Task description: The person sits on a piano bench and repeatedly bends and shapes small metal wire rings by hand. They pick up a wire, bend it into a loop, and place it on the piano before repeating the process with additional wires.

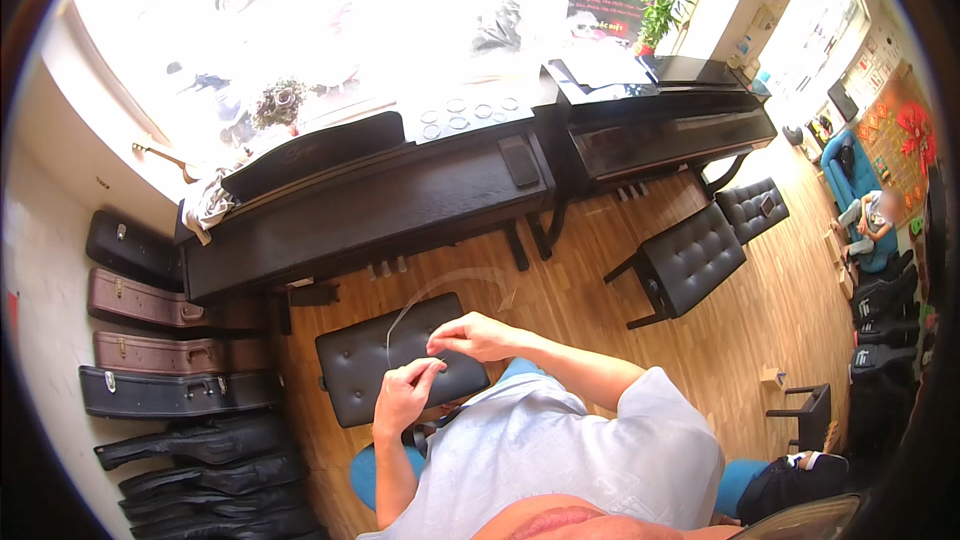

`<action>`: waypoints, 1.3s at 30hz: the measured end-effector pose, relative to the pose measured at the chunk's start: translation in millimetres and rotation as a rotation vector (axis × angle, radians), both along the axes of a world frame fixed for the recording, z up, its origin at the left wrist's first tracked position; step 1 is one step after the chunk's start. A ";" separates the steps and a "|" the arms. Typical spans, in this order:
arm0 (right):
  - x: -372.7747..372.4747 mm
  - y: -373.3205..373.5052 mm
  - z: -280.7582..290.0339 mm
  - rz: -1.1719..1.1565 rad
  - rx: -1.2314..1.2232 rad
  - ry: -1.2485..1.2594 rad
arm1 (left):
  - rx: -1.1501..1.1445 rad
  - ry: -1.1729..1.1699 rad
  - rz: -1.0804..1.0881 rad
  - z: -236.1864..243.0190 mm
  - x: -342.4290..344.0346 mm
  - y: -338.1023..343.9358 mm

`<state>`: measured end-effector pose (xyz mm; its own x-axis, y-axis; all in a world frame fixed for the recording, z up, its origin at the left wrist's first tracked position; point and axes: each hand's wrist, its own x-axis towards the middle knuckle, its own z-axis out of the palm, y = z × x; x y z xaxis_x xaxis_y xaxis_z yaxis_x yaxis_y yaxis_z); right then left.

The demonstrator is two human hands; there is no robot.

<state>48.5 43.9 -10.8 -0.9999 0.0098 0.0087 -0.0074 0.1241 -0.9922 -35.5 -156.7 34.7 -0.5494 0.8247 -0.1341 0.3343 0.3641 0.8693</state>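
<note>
My left hand (404, 396) is closed in a pinch, thumb and fingertips pressed together, on a thin, pale, see-through strand (391, 327). The strand rises from beside this hand and arcs away over the padded bench, curving down toward the right. My right hand (478, 336) is just right of and beyond the left one, its fingers curled together with the tips close to the left fingertips. What the right fingers hold, if anything, is too small to make out. Beneath both hands lies the black tufted bench (350, 380).
A closed black digital piano (370, 215) stands ahead, with several small round coils (458, 122) on top. Another piano (670, 135) and black benches (680, 260) are to the right. Instrument cases (180, 390) line the left wall. A person (875, 220) sits far right.
</note>
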 end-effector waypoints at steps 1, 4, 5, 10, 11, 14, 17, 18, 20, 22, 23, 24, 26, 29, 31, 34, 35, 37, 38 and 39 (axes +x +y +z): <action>2.2 3.3 2.8 0.087 -0.054 -0.126 | 0.056 -0.040 0.002 -5.6 -2.8 -1.8; 11.5 10.3 20.8 0.275 -0.267 -0.359 | 0.173 -0.173 -0.023 -18.6 -9.4 -2.9; 13.6 11.0 17.8 0.274 -0.344 -0.341 | 0.174 -0.180 -0.027 -16.9 -9.3 -1.3; 27.1 17.3 -3.8 0.265 -0.717 -0.322 | 0.205 -0.184 -0.012 -11.6 -1.1 13.6; 29.7 20.8 -9.2 0.245 -0.770 -0.336 | 0.203 -0.179 0.007 -15.9 -0.1 17.6; 41.6 29.3 -26.0 0.178 -0.918 -0.385 | 0.278 -0.135 0.090 -41.3 8.5 35.8; 57.7 40.7 -36.0 0.135 -1.078 -0.426 | 0.239 -0.033 0.119 -53.1 14.9 56.8; 63.9 45.4 -35.2 0.113 -1.120 -0.456 | 0.286 -0.031 0.137 -57.9 18.8 65.7; 74.2 59.5 -49.5 0.141 -1.181 -0.451 | 0.250 -0.106 0.153 -60.2 23.2 82.8; 84.0 72.7 -57.2 0.184 -1.208 -0.436 | 0.207 -0.159 0.162 -62.7 27.9 97.6; 89.5 77.3 -59.5 0.204 -1.252 -0.419 | 0.208 -0.193 0.183 -67.1 29.4 102.8; 94.6 83.0 -61.3 0.225 -1.297 -0.401 | 0.207 -0.225 0.206 -73.6 30.9 108.4; 103.1 94.2 -69.7 0.227 -1.341 -0.410 | 0.202 -0.268 0.236 -75.1 36.2 125.1; 111.4 110.5 -86.1 0.183 -1.268 -0.534 | 0.099 -0.201 0.209 -80.3 37.8 146.1; 114.5 127.0 -85.5 0.020 -0.993 -0.617 | -0.013 -0.170 0.154 -78.7 41.8 160.1; 113.7 139.8 -104.9 -0.167 -0.986 -0.507 | -0.049 -0.098 0.056 -84.8 50.2 178.0; 115.9 141.9 -107.0 -0.178 -0.980 -0.463 | -0.106 -0.185 0.086 -84.8 53.3 179.1; 116.2 143.7 -105.9 -0.203 -0.933 -0.414 | -0.199 -0.355 0.135 -83.5 55.8 185.6; 117.6 141.9 -104.9 -0.208 -0.914 -0.407 | -0.187 -0.354 0.118 -81.6 58.5 187.7; 119.3 141.0 -101.5 -0.212 -0.890 -0.400 | -0.170 -0.355 0.103 -78.8 63.4 190.8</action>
<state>167.8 184.9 -112.3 -0.9047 0.0275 -0.4252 0.2837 -0.7056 -0.6493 27.9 34.1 -44.1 -0.5234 0.7175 -0.4596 -0.0212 0.5283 0.8488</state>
